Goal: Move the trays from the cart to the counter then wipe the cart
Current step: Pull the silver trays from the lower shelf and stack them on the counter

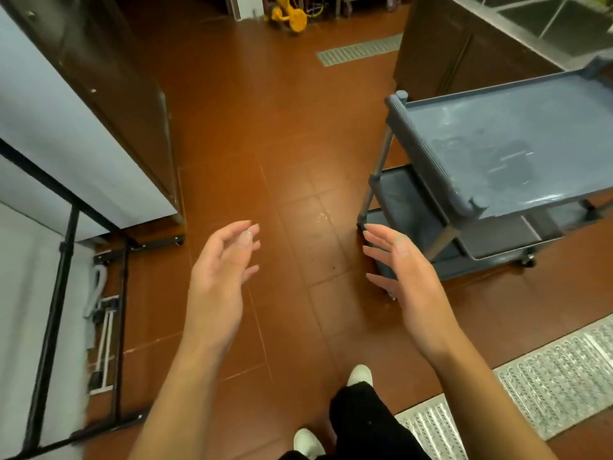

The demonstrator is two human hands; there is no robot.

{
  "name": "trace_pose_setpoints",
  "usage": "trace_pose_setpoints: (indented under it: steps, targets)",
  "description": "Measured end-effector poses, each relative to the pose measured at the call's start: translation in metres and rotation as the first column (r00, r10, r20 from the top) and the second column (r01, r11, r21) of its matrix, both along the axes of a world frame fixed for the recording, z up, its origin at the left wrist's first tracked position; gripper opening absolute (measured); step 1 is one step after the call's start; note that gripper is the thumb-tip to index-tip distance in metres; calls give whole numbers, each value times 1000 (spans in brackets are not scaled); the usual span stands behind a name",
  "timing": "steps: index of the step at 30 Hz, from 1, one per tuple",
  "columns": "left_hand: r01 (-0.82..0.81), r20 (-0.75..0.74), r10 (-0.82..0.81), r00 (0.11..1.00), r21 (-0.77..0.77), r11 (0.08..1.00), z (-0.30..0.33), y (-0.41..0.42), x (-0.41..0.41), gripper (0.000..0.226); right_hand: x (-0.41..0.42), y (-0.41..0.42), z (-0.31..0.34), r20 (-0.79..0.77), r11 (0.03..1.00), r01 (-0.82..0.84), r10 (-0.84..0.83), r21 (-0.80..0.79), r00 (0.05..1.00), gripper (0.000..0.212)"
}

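A grey-blue plastic cart [431, 167] stands at the right on the brown tile floor. Its top shelf carries nothing and shows dull smears. On a lower shelf lies a dark tray [504, 237]. Both my hands hang in the air over the floor, left of the cart, palms facing each other. My left hand [219, 280] has relaxed, slightly bent fingers and holds nothing. My right hand [408, 280] is open with straight fingers, close to the cart's near corner but not touching it.
A pale counter [59, 134] with a dark side runs along the left, a black-framed stand [63, 260] in front of it. A dark cabinet [457, 54] stands behind the cart. A metal floor grate [537, 380] lies at lower right. My feet show at the bottom.
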State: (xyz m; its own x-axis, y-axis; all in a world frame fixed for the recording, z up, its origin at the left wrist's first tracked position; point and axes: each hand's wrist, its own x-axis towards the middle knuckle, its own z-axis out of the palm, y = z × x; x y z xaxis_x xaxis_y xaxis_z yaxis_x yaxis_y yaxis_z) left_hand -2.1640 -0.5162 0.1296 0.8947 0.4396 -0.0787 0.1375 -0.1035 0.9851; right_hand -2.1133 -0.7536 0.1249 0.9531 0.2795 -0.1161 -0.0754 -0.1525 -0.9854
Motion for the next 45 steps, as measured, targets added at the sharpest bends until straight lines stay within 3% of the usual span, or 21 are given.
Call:
trace_pose_setpoints:
  steps: [9,17,24,29,34,45]
  targets:
    - [-26,-56,28,998,50,998,-13,69,172,51,193,73,-38,-18,999,-38,38,-5,999,53]
    - [-101,15,101,995,62,993,36,143,334,65,382,156,1,5,987,-158,158,39,987,60]
    - [-72,7,71,997,24,997,22,193,477,65,525,212,-2,21,995,-94,93,30,995,53]
    - [89,-1,-89,996,-6,996,6,233,608,63,623,234,-14,-5,998,56,-56,-1,998,62]
    - [360,-1,-361,933,44,932,20,236,761,48,704,231,-5,-36,956,292,-291,40,956,56]
    - [725,27,-725,688,4,689,20,142,997,41,815,155,-16,-41,679,733,-732,31,680,44]
